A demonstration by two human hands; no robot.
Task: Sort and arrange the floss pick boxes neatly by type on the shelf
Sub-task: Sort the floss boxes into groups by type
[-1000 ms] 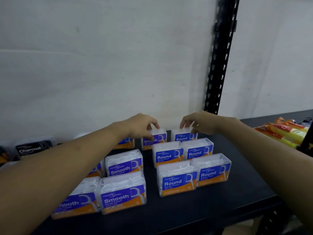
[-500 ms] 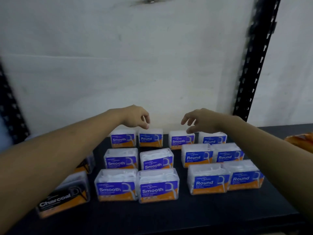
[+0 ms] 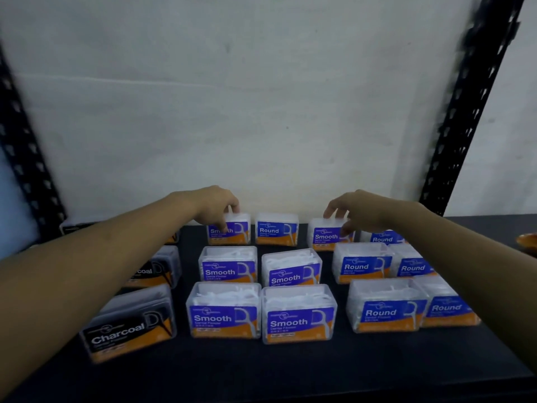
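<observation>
Clear floss pick boxes with blue and orange labels stand in rows on the black shelf (image 3: pixel 261 367). My left hand (image 3: pixel 216 206) grips the back-left Smooth box (image 3: pixel 235 234) from above, thumb on its label. My right hand (image 3: pixel 360 212) closes over another back-row Smooth box (image 3: pixel 324 237). Between them stands a Round box (image 3: pixel 277 231). Four more Smooth boxes (image 3: pixel 228 264) fill the middle. Several Round boxes (image 3: pixel 361 264) stand at the right. Two black Charcoal boxes (image 3: pixel 130 327) sit at the left, partly behind my left forearm.
A white wall rises right behind the back row. Black perforated shelf uprights stand at the right (image 3: pixel 470 112) and left (image 3: pixel 23 146). An orange item (image 3: pixel 527 241) shows at the right edge. The shelf's front edge runs along the bottom of the view.
Both hands have dropped from hovering over the back row onto the two Smooth boxes there. The left hand shifted left to the outer box. The view has swung left.
</observation>
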